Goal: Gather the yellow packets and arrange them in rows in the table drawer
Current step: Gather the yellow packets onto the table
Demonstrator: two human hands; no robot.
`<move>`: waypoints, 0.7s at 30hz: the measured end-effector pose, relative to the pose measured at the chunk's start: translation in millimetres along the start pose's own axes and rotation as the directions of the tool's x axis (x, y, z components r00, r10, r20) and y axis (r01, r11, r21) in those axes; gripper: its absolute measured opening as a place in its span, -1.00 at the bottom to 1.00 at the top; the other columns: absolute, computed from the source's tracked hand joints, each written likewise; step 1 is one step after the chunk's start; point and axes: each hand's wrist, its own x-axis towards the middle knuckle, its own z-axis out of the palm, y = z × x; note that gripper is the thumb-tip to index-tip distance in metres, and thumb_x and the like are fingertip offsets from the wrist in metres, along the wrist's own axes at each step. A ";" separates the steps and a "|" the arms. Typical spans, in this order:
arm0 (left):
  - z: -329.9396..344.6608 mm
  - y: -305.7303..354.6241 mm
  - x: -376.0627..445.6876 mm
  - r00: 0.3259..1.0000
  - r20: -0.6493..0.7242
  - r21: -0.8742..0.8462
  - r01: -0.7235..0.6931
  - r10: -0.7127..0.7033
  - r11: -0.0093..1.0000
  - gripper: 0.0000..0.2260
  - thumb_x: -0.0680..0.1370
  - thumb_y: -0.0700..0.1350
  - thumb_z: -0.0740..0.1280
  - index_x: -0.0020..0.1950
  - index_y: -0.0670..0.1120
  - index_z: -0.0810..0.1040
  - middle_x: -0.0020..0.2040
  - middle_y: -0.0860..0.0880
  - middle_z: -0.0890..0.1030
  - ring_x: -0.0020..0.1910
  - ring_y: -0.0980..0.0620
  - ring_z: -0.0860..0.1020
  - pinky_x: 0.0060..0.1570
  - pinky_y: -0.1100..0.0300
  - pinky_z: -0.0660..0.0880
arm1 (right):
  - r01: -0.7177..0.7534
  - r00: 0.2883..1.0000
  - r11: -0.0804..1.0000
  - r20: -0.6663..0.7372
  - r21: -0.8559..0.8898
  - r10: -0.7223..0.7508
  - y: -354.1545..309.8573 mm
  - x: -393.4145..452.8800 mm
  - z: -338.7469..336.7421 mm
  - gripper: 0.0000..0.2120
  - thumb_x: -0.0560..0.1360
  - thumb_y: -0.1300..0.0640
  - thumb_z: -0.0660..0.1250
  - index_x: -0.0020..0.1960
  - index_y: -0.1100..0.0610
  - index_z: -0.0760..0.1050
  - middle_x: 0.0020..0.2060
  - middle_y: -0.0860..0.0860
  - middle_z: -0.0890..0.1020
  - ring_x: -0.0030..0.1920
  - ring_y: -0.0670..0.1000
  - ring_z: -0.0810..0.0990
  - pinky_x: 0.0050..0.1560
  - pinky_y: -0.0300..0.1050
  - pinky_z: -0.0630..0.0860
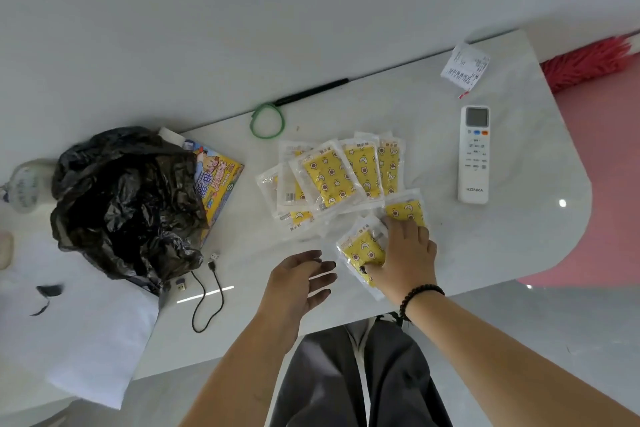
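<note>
The right hand [408, 253] lies flat, fingers straight, on two yellow star-patterned plastic packets [362, 250] on the white marble bench [502, 236]; the left hand [301, 279] hovers released.

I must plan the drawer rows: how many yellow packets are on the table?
About 8 yellow packets: six overlapping in the fan at the table's middle, two nearer, under the right hand. Overlaps may hide more.
</note>
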 end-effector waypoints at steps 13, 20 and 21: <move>-0.9 11.5 9.3 1.000 -0.001 0.032 0.000 0.000 0.999 -0.82 0.61 -0.25 0.22 0.15 -0.13 0.54 -0.05 -0.13 0.70 -0.02 -0.10 0.67 -0.03 0.10 0.58 | -0.043 0.999 0.998 -0.017 0.053 0.044 -5.4 2.1 1.3 -0.55 0.40 0.01 0.45 0.22 0.08 0.42 0.24 0.09 0.37 0.32 0.14 0.31 0.37 -0.03 0.33; -2.7 15.0 15.8 1.000 -0.014 0.014 -0.017 0.018 1.000 -0.81 0.61 -0.26 0.21 0.16 -0.12 0.54 -0.05 -0.11 0.70 -0.03 -0.09 0.67 -0.03 0.10 0.58 | 0.071 0.989 0.997 -0.130 -0.023 -0.073 -8.6 -9.8 6.7 -0.49 0.14 0.11 0.64 0.01 0.18 0.54 -0.02 0.11 0.61 0.06 0.20 0.55 0.10 0.10 0.48; -2.8 15.1 16.4 1.000 -0.015 0.010 -0.019 0.019 1.000 -0.81 0.61 -0.26 0.21 0.16 -0.12 0.55 -0.06 -0.11 0.70 -0.03 -0.08 0.67 -0.04 0.10 0.58 | 0.074 0.991 0.997 -0.116 0.016 -0.071 -7.8 -10.4 7.0 -0.50 0.24 0.11 0.59 0.10 0.17 0.49 0.07 0.11 0.57 0.15 0.18 0.51 0.20 0.07 0.42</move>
